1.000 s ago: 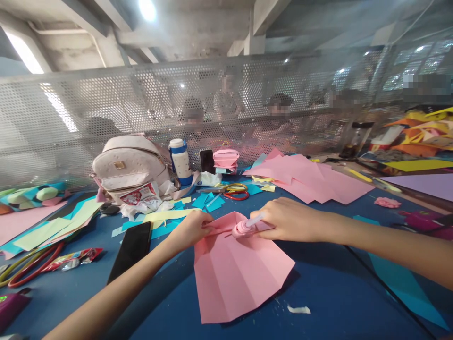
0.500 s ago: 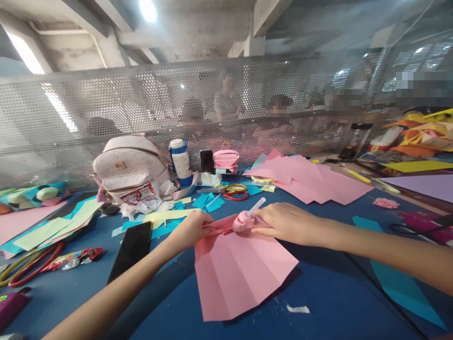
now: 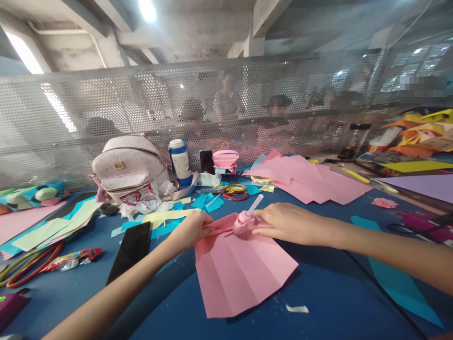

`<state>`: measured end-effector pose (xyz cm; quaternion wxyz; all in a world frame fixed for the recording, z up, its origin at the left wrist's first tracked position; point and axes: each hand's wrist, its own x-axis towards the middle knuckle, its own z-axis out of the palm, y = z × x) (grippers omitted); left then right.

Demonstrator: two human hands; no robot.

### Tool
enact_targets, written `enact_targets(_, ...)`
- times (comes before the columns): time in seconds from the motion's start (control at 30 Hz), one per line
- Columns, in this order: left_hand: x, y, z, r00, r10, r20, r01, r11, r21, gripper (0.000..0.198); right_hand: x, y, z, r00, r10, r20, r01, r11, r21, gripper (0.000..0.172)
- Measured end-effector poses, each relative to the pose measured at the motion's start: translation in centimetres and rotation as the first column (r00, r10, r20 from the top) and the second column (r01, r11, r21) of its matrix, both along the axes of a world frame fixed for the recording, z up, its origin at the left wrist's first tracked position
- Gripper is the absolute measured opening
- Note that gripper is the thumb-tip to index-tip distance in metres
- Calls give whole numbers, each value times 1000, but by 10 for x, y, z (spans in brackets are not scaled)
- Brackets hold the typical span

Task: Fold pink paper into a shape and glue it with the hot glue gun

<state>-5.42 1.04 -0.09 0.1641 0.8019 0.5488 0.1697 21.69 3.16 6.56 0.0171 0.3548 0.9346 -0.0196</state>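
Craft workspace, perforated partition (image 3: 148, 94), concrete beams (image 3: 272, 16), creased paper (image 3: 244, 278)

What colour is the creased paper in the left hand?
The creased paper is pink, seen best in the head view.

Perforated metal partition (image 3: 141, 101), concrete ceiling beams (image 3: 271, 18), bright overhead light (image 3: 147, 10), blue tabletop (image 3: 329, 288)

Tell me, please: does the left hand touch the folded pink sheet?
Touching. The head view shows it plainly: the fingers of the left hand pinch the upper left edge of the folded pink sheet, without a gap between.
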Motion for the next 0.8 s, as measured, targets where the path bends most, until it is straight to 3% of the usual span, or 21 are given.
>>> enact_targets(0.17,0,0,1,1000,-8,-6,8,1000,-1,33,0,3,1,992,-24,-121,12,995,-96,32)
enact_targets(0.57,1,-1,1,1000,6,-13,-5,1000,24,33,11,-5,-2,992,12,-129,-12,1000,7,39)
enact_targets(0.8,3,-2,3,1000,9,-24,-8,1000,21,32,32,-8,7,958,-59,-280,30,994,-108,35)
